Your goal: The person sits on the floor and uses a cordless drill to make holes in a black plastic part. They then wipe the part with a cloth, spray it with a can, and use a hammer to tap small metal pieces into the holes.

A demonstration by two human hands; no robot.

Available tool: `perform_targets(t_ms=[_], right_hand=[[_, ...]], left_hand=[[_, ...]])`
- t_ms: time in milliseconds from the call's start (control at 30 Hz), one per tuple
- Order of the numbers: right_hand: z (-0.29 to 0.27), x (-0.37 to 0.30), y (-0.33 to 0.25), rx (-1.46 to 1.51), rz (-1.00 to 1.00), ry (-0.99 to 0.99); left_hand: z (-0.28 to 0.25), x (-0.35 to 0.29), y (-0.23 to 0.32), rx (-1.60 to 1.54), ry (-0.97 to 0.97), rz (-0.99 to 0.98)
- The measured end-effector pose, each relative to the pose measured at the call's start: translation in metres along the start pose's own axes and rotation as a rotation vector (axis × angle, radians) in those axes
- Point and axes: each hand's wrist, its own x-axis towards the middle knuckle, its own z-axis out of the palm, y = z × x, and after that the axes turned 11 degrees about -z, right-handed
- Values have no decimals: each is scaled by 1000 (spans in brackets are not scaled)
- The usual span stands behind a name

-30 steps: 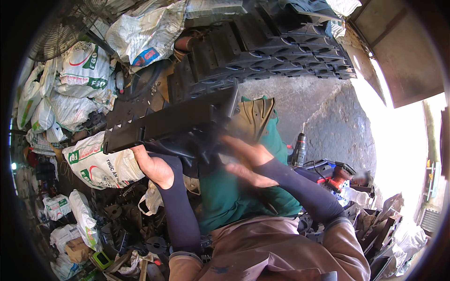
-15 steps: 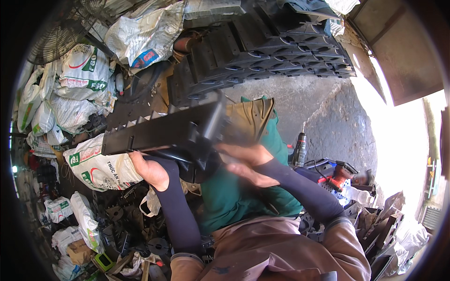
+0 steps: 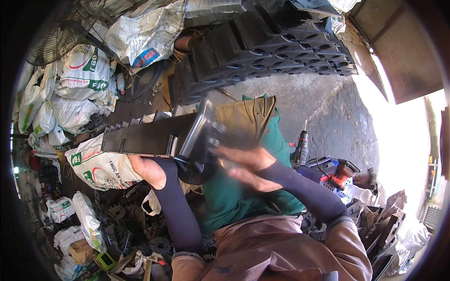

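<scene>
Black plastic forms the long, ribbed piece (image 3: 150,136) held up before the person, slightly tilted above the lap, its right end nearer the middle of the view. The left hand (image 3: 149,169) supports its lower edge from beneath; that grip has hold of the piece, though most of the fingers are hidden behind it. At the other end is the right hand (image 3: 248,168), thumb spread from fingers that blur away; whether its grip has hold of anything, I cannot tell. Just beyond, a brownish sheet (image 3: 255,110) lies over the green trousers (image 3: 248,199). A white sack (image 3: 101,168) sits beside the left hand. To the right, a drill (image 3: 302,147) stands on the grey floor (image 3: 337,117), near a red power tool (image 3: 344,173). Farther off rise stacked black parts (image 3: 253,47).
</scene>
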Motion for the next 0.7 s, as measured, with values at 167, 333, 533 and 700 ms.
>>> perform_targets(t_ms=[167, 333, 533, 700], right_hand=[[0, -1, 0, -43, 4, -8], [6, -1, 6, -24, 18, 26], [-1, 2, -3, 101, 376, 183], [-19, 0, -24, 171, 348, 51]], left_hand=[[3, 3, 1, -12, 92, 1], [1, 2, 0, 0, 95, -26], [-2, 5, 1, -66, -241, -49], [0, 9, 7, 43, 173, -62]])
